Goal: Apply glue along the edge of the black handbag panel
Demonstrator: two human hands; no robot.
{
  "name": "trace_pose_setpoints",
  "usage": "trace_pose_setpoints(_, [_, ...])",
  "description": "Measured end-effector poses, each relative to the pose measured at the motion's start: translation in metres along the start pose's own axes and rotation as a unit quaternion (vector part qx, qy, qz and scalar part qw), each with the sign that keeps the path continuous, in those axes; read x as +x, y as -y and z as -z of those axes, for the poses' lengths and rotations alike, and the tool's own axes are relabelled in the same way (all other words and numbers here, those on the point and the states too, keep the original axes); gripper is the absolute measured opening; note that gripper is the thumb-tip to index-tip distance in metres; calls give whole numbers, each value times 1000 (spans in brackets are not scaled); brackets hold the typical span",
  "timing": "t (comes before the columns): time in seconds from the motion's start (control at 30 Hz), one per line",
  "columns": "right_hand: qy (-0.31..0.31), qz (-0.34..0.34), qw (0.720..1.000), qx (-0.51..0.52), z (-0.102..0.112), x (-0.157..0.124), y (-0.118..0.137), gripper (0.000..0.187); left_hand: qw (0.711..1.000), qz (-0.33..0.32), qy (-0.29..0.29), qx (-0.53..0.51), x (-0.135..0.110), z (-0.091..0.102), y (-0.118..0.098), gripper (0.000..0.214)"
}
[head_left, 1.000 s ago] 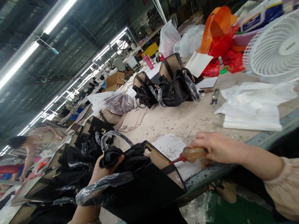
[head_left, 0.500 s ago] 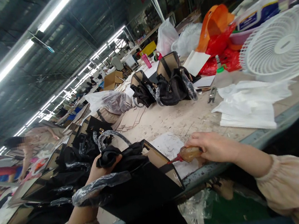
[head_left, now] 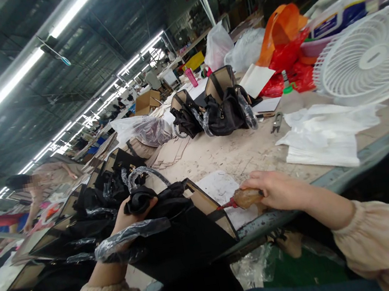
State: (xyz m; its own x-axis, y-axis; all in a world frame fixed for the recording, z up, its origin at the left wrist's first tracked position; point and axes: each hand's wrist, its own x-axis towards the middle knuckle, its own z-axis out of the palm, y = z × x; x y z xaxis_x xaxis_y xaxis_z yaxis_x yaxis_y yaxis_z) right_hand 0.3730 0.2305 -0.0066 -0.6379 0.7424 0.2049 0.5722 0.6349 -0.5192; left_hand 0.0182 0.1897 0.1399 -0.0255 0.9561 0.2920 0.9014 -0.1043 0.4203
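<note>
My left hand [head_left: 122, 222] grips the bunched black fabric of a black handbag [head_left: 185, 238], which lies tilted at the table's front edge. Clear plastic wraps the bag's looped handles [head_left: 131, 237]. In my right hand [head_left: 279, 191] is a brown squeeze bottle [head_left: 246, 198], lying sideways with its red nozzle pointing left. The nozzle tip is at the bag's open end, by the dark strip on the beige lining [head_left: 203, 202]; whether it touches cannot be made out. Under the bottle lies a stained white sheet [head_left: 219, 183].
More black bags [head_left: 72, 238] line the left; two others [head_left: 223, 106] stand farther back. On the right are a white fan [head_left: 369, 59], crumpled white sheets [head_left: 325, 134], a green-capped bottle [head_left: 289, 96] and a metal clip [head_left: 276, 123]. Another person [head_left: 34, 190] bends over at far left.
The view has shifted very slightly. Both hands keep their holds, and the bottle's nozzle stays at the bag's open end.
</note>
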Motion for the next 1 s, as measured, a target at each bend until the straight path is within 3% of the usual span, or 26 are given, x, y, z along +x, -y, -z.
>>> trace_pose_setpoints(0.23, [-5, -3, 1000, -16, -1, 2, 1, 45, 998, -20, -24, -47, 6, 3, 10, 20])
trace_pose_setpoints(0.37, [-12, -8, 1000, -13, 0, 2, 2, 47, 995, -76, -28, -52, 5, -2, 13, 19])
trace_pose_setpoints(0.63, [-8, -19, 1000, -10, 0, -1, 4, 40, 990, -137, 6, -43, -17, -2, 3, 8])
trace_pose_setpoints(1.0, [0, -17, 1000, -2, 1, -6, 9, 46, 984, -179, 13, -9, -42, 2, -4, 12])
